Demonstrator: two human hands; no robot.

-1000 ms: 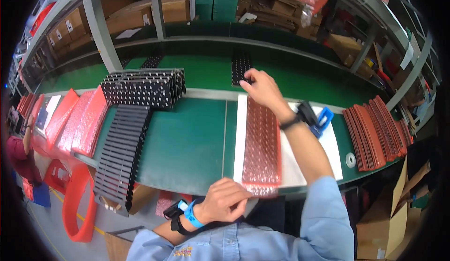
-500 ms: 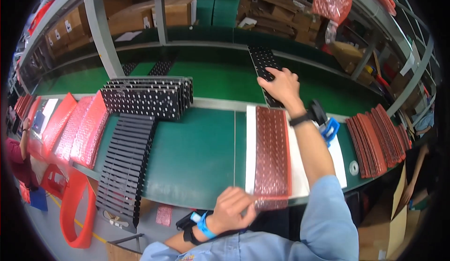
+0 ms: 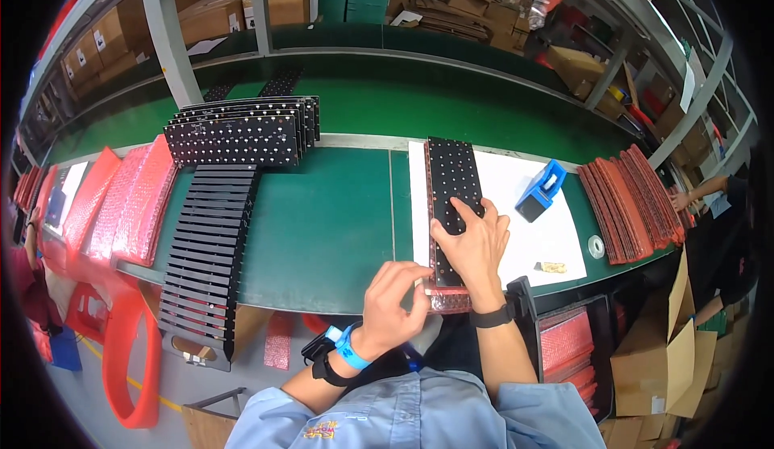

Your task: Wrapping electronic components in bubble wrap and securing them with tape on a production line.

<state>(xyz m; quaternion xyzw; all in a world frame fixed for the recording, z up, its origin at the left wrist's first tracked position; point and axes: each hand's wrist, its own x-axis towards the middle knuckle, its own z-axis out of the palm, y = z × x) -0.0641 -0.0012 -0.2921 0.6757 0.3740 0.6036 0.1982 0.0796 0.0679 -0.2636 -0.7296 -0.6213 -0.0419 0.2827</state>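
A black perforated-looking board [image 3: 454,167] with rows of pale dots lies lengthwise on top of a pink bubble-wrap bag [image 3: 451,302]. My right hand [image 3: 474,247] spans the board, thumb at its left edge and fingers across its face and right side. At the near end, my left hand [image 3: 393,300] pinches the bag's edge between thumb and forefinger. Most of the bag is hidden beneath the board. White sheet [image 3: 556,243] extends under both, and a blue-and-black tape dispenser or stamp-like tool [image 3: 540,191] stands on it.
Similar black boards stand in a row [image 3: 238,139] behind a slatted black rack [image 3: 208,239] at left. Pink bubble bags stack on the left [image 3: 145,207] and right [image 3: 633,207]. A white tape roll [image 3: 596,246] sits at right. Beyond runs a green conveyor [image 3: 363,102]; another person's hand [image 3: 685,199] shows far right.
My right hand has brought the black board from the conveyor toward me, onto the pink bag. The left hand still pinches the bag's near edge. The view has shifted slightly.
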